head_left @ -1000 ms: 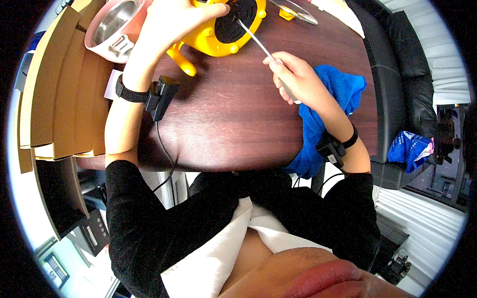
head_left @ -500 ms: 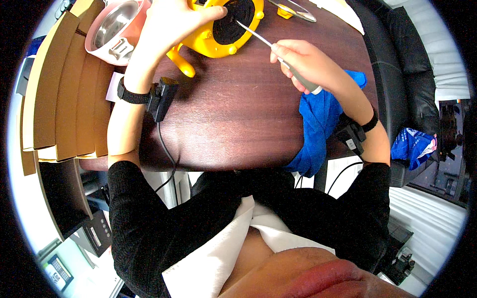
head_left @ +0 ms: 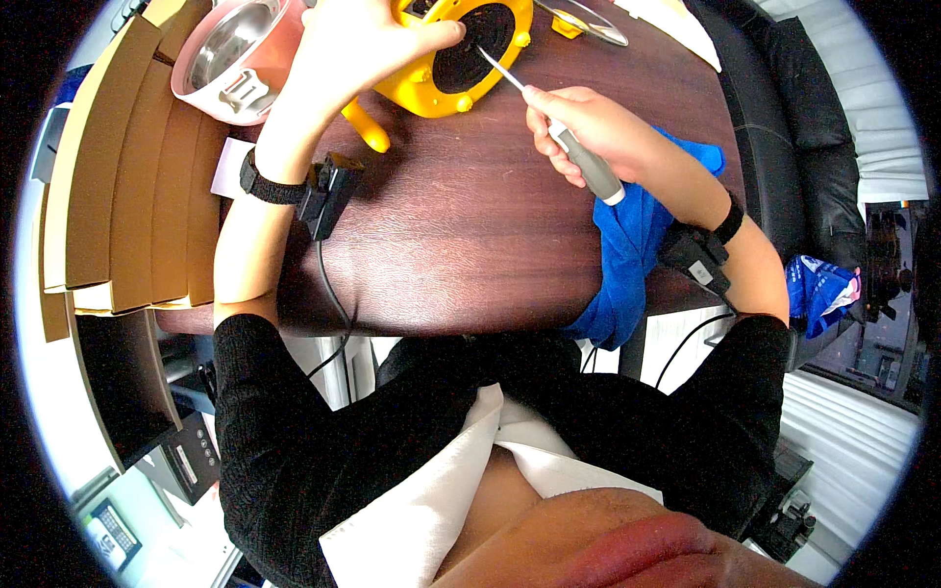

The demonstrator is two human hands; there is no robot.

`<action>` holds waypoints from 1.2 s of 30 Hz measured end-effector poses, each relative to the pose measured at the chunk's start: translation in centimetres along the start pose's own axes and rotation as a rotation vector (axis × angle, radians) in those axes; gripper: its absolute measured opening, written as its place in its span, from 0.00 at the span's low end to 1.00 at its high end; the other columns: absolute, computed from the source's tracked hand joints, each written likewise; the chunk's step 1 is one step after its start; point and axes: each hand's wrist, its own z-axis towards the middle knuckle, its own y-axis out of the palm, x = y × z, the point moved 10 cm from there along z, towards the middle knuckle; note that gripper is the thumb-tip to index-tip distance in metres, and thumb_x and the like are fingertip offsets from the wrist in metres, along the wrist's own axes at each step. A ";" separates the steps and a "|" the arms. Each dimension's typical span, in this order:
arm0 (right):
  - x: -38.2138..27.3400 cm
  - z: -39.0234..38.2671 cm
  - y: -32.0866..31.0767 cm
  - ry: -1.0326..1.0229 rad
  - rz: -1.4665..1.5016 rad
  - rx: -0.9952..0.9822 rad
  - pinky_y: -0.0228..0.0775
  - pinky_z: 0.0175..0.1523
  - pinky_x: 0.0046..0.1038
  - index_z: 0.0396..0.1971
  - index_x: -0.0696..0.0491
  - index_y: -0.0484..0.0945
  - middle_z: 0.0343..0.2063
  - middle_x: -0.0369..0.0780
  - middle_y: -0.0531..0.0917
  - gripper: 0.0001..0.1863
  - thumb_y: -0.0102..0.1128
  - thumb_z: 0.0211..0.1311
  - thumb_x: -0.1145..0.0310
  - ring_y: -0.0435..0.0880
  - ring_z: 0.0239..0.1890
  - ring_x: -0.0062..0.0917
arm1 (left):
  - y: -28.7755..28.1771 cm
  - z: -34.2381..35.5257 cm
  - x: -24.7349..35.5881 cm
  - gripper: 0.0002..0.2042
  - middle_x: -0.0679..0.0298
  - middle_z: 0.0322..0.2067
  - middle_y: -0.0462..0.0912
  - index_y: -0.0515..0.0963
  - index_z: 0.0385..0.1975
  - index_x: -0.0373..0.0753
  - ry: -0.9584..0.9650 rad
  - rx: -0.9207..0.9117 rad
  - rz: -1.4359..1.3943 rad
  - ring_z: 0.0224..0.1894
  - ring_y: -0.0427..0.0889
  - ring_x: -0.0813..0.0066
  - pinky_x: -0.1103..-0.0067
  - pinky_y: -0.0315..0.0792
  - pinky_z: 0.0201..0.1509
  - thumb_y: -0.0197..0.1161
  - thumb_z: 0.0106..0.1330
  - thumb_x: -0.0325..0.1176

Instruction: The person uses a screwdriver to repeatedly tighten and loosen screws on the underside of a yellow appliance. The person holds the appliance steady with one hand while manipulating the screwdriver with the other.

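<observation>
The left hand (head_left: pixel 358 44) lay curled over the yellow cable reel (head_left: pixel 461 54) at the far edge of the dark wooden surface (head_left: pixel 470 216), thumb pressing its rim. The right hand (head_left: pixel 588 127) was clenched round the grey handle of a screwdriver (head_left: pixel 549 113), whose tip met the reel's black hub. A blue cloth (head_left: pixel 637 235) lay under the right forearm, and a pink bowl (head_left: pixel 230 54) sat just left of the reel.

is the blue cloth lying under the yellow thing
No, the blue cloth lies at the table's near right edge under the right forearm, apart from the yellow device held by the left hand.
</observation>
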 end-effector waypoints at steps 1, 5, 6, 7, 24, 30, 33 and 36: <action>0.0 0.0 -0.3 -0.002 -0.038 -0.009 0.63 0.13 0.20 0.21 0.51 0.68 0.13 0.32 0.69 0.23 0.41 0.70 0.50 0.69 0.09 0.16 | 0.0 0.0 0.1 0.37 0.48 0.60 0.66 0.70 0.57 0.37 0.001 -0.003 -0.008 0.64 0.59 0.50 0.62 0.56 0.67 0.67 0.41 0.42; -4.3 -0.8 -2.7 -0.421 -0.944 0.392 0.70 0.18 0.29 0.23 0.53 0.72 0.15 0.38 0.75 0.20 0.46 0.68 0.54 0.76 0.13 0.28 | 0.7 -0.2 0.3 0.37 0.49 0.60 0.65 0.70 0.57 0.36 -0.022 -0.024 0.108 0.64 0.58 0.48 0.60 0.56 0.67 0.67 0.41 0.43; -6.2 -2.2 -1.5 -0.629 -1.357 0.605 0.71 0.20 0.33 0.24 0.54 0.73 0.17 0.40 0.78 0.19 0.47 0.67 0.55 0.79 0.15 0.32 | 0.4 -0.3 0.9 0.37 0.49 0.60 0.65 0.69 0.57 0.36 -0.025 -0.020 0.073 0.64 0.57 0.48 0.59 0.56 0.67 0.67 0.42 0.43; -6.5 -2.5 -1.1 -0.620 -1.466 0.664 0.72 0.22 0.34 0.25 0.55 0.74 0.17 0.42 0.78 0.18 0.48 0.66 0.56 0.80 0.17 0.34 | -0.2 -0.6 1.7 0.37 0.50 0.60 0.64 0.69 0.57 0.35 -0.027 -0.014 0.039 0.64 0.57 0.47 0.58 0.56 0.67 0.67 0.42 0.43; 1.2 -0.3 0.1 -0.019 0.160 -0.006 0.58 0.13 0.18 0.16 0.50 0.65 0.12 0.31 0.65 0.24 0.41 0.71 0.50 0.65 0.09 0.15 | 0.4 0.0 0.0 0.37 0.49 0.59 0.66 0.69 0.57 0.35 0.000 0.010 -0.014 0.64 0.59 0.50 0.63 0.58 0.67 0.69 0.41 0.40; 1.8 0.6 1.2 0.003 0.281 -0.100 0.58 0.14 0.19 0.17 0.50 0.65 0.13 0.31 0.66 0.24 0.40 0.71 0.51 0.66 0.10 0.16 | 0.2 0.0 0.0 0.37 0.48 0.60 0.65 0.69 0.57 0.37 -0.021 -0.003 -0.024 0.64 0.59 0.50 0.63 0.57 0.67 0.69 0.41 0.41; 2.0 0.8 1.3 0.011 0.309 -0.100 0.58 0.14 0.19 0.17 0.50 0.66 0.12 0.31 0.66 0.24 0.40 0.71 0.51 0.66 0.10 0.16 | 0.0 0.0 0.0 0.37 0.48 0.60 0.65 0.69 0.57 0.37 -0.027 -0.008 -0.025 0.64 0.59 0.50 0.63 0.57 0.67 0.69 0.42 0.41; 2.1 0.8 1.2 0.017 0.325 -0.087 0.58 0.14 0.19 0.17 0.50 0.66 0.12 0.31 0.66 0.24 0.40 0.71 0.51 0.66 0.10 0.16 | 0.2 0.1 -0.1 0.37 0.48 0.60 0.65 0.69 0.57 0.37 -0.043 -0.018 -0.008 0.64 0.59 0.50 0.62 0.57 0.67 0.68 0.41 0.41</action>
